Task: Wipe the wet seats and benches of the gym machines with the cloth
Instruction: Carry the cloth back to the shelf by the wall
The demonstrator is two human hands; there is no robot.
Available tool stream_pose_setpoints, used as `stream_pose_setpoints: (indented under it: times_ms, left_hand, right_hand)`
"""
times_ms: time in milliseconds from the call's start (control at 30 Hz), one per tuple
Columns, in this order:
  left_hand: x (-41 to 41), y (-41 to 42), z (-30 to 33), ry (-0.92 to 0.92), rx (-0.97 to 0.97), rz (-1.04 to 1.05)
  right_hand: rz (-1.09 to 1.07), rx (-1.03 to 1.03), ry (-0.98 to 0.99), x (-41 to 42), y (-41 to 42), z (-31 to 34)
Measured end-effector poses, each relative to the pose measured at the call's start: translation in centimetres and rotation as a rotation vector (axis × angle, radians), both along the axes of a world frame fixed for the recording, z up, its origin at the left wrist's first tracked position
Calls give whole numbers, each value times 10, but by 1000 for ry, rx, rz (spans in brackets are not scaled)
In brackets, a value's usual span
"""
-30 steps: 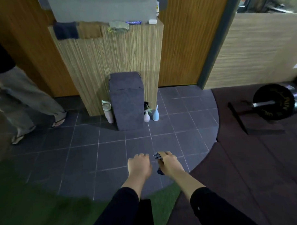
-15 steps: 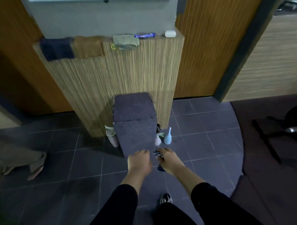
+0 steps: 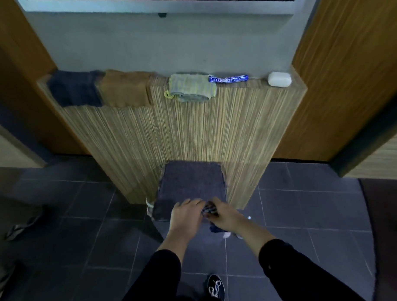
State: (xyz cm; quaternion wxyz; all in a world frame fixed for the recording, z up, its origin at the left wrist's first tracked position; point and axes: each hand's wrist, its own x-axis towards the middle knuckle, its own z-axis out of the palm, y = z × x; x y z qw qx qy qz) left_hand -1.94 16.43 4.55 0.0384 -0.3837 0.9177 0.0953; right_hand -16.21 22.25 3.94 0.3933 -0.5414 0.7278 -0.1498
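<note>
Holding a small checked cloth [image 3: 209, 209] between them, both hands [image 3: 206, 214] meet low in the middle of the head view, over the front edge of a grey carpet-covered block [image 3: 191, 184]. The right hand [image 3: 225, 215] has its fingers curled round the cloth, and a dark tail of the fabric hangs out below its palm. The left hand [image 3: 186, 215] lies just beside it, back upward, fingers bent down toward the cloth; whether they actually pinch it or merely touch it I cannot tell, since the fingertips are hidden. Both forearms come up out of black sleeves [image 3: 294, 271].

The block stands on the dark tiled floor [image 3: 83, 233], against a tall striped wooden cabinet [image 3: 170, 137]. Along the cabinet's top ledge, left to right, lie a dark blue towel [image 3: 75, 89] draped over the edge, a brown towel [image 3: 123, 87] touching it, a folded grey-and-yellow cloth [image 3: 192, 87], a blue roll of mints [image 3: 228, 78] just beside that, and a white earbud case [image 3: 279, 79] near the right end. A grey wall [image 3: 144, 44] rises behind the ledge, with orange-brown wooden panels [image 3: 338, 66] on either side.

A black sneaker with white laces [image 3: 215, 287] shows at the bottom between the arms. At the far left edge a sandalled foot [image 3: 22, 226] of another person rests on the tiles, blurred. Something pale peeks out beside the block's left lower corner and below the right hand, too hidden to identify.
</note>
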Motion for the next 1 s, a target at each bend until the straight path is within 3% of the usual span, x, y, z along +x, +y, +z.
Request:
stream_pose_setpoints:
  times_ms: [167,300,733,1000]
  left_hand:
    - [-17,-56,-4,53,2,-14]
    - [-30,-97,-1,122,84,-71]
    - [-30,-204,-1,126,385,-23]
    - [-37,-214,-22,84,282,-94]
  right_hand:
    - [85,107,-32,-27,-52,11]
    - [154,9,128,-37,-89,3]
    - [-120,-53,195,-36,-164,-7]
    - [-148,-42,105,-43,-168,-20]
